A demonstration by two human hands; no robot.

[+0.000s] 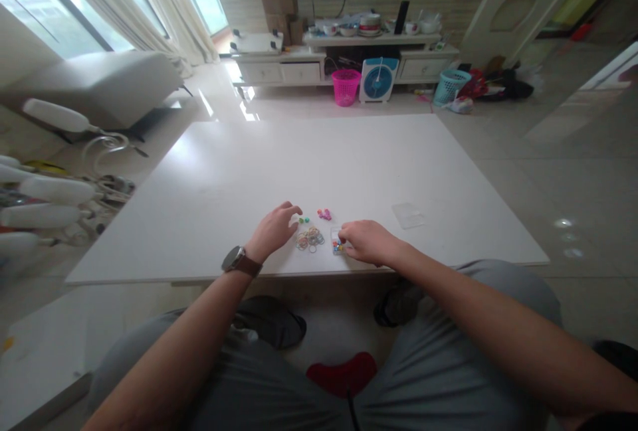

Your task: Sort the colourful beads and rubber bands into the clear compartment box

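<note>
My left hand (273,230), with a watch (233,258) on its wrist, hovers over the table with thumb and fingers apart. Just beyond its fingertips lie small green pieces (304,220). A loose pile of rings or bands (310,238) rests to the right of that hand. My right hand (367,241) is closed, its fingertips at a small clear box (335,232) of colourful little pieces (337,246). Whatever those fingers pinch is hidden. Beyond the pile sits a cluster of pink and orange pieces (324,214).
A clear flat lid or sheet (407,215) lies on the white table (323,152), right of my right hand. The table's near edge runs just above my knees. White-topped chairs (54,188) stand at the left; a pink basket (345,87) and a fan (379,80) stand beyond.
</note>
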